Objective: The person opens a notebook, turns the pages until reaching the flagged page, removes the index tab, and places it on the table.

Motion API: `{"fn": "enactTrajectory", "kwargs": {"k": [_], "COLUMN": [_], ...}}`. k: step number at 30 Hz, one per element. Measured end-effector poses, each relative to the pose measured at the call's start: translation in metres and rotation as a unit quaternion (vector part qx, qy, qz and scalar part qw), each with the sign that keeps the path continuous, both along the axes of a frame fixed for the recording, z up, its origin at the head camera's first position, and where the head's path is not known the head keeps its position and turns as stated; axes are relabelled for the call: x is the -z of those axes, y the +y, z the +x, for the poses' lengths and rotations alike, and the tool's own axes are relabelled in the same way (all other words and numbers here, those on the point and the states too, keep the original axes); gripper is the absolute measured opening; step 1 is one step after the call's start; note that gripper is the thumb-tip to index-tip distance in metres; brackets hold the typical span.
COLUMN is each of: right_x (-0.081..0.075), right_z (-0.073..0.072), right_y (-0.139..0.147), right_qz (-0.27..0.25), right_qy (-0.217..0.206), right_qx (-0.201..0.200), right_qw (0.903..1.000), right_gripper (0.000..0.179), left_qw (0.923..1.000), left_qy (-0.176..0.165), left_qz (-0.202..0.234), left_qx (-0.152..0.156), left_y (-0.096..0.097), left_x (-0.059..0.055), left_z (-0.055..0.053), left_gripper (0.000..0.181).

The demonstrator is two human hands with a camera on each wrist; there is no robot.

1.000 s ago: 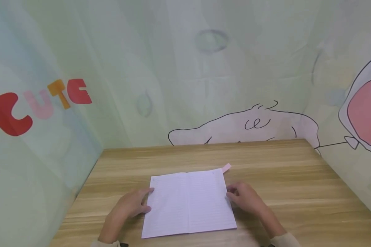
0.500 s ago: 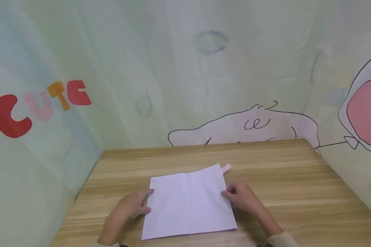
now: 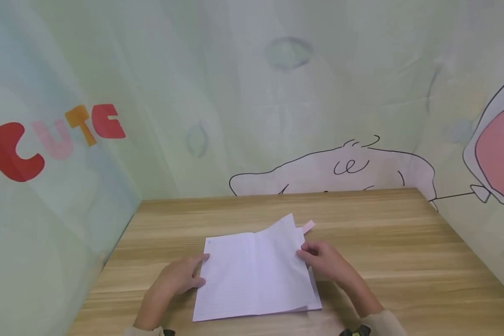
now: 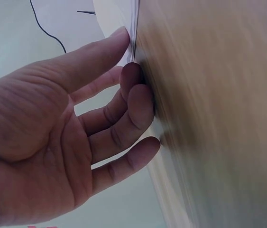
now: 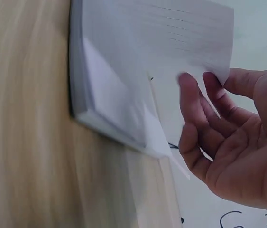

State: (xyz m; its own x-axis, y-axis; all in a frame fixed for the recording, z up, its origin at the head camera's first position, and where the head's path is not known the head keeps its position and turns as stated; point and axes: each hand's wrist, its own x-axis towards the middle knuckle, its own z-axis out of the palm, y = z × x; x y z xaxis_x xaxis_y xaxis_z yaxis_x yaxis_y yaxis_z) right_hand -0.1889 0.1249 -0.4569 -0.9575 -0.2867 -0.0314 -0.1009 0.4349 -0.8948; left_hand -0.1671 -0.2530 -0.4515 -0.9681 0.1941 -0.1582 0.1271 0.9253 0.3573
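Note:
A notebook [image 3: 224, 280] lies spread on the wooden table, its lined pages facing up. The left hand [image 3: 177, 279] rests at its left edge, thumb and a finger touching the page border; in the left wrist view the left hand [image 4: 76, 123] has its thumb on the paper edge and its other fingertips down by the table. Between thumb and index finger, the right hand [image 3: 325, 261] pinches the outer edge of a right-hand page [image 3: 279, 266], which curves up off the stack. In the right wrist view this lifted page [image 5: 190, 33] stands well above the thick block of pages [image 5: 109, 90].
A pink tab [image 3: 308, 227] sticks out at the notebook's top right corner. Wood-grain tabletop [image 3: 403, 261] surrounds the notebook. Printed curtains [image 3: 193, 93] stand along the back and both sides of the table.
The right hand has moved slightly up and left, raising the right-hand page, whose top corner has lifted and curled toward the middle. The left hand has stayed at the left edge.

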Motion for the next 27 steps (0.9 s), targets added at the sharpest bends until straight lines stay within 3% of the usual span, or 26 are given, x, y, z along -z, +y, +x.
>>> {"fn": "enactTrajectory", "kwargs": {"k": [13, 16, 21, 24, 27], "right_x": [-0.012, -0.013, -0.011, -0.010, -0.007], "right_z": [-0.003, -0.004, -0.003, -0.001, 0.001], "right_y": [-0.020, -0.023, -0.033, -0.041, -0.051], "right_qz": [-0.092, -0.139, -0.216, -0.221, -0.199], "right_qy": [-0.083, -0.101, -0.147, -0.151, -0.142], "right_qx": [-0.016, -0.038, -0.075, -0.095, -0.108], "right_qw": [0.9922, 0.9844, 0.9624, 0.9587, 0.9636], "right_gripper": [0.026, 0.023, 0.012, 0.012, 0.015], "left_qw": [1.0000, 0.9999, 0.9999, 0.9999, 1.0000], "left_qy": [-0.003, -0.007, -0.012, -0.009, -0.004], "left_qz": [-0.007, -0.008, -0.008, -0.007, -0.008], "left_qx": [0.002, 0.000, 0.000, 0.002, 0.002], "left_y": [0.001, 0.001, 0.002, 0.002, 0.001], "left_x": [-0.001, -0.002, -0.003, -0.004, -0.004], "left_z": [0.000, 0.000, -0.001, 0.000, 0.001], "left_gripper": [0.061, 0.061, 0.062, 0.063, 0.062]}}
